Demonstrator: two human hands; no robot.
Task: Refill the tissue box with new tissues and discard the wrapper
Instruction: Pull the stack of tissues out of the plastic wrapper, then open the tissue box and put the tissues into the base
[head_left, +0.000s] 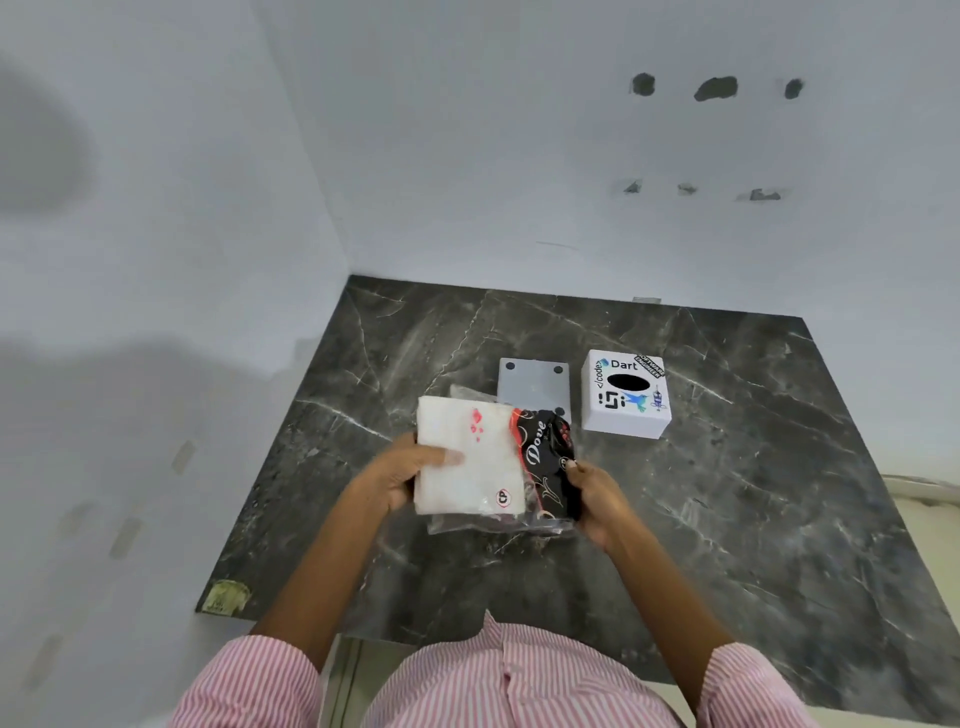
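both hands grip tissue pack (470, 462), left hand (410, 475), right hand (597, 499).

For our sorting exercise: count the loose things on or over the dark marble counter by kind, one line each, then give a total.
Tissue stacks: 1, white tissue stack
Wrappers: 1, plastic wrapper
Box covers: 1, white stickered box
Base plates: 1, grey plate
Total: 4

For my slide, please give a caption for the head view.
Both hands pull a tissue stack from its wrapper beside the tissue box.
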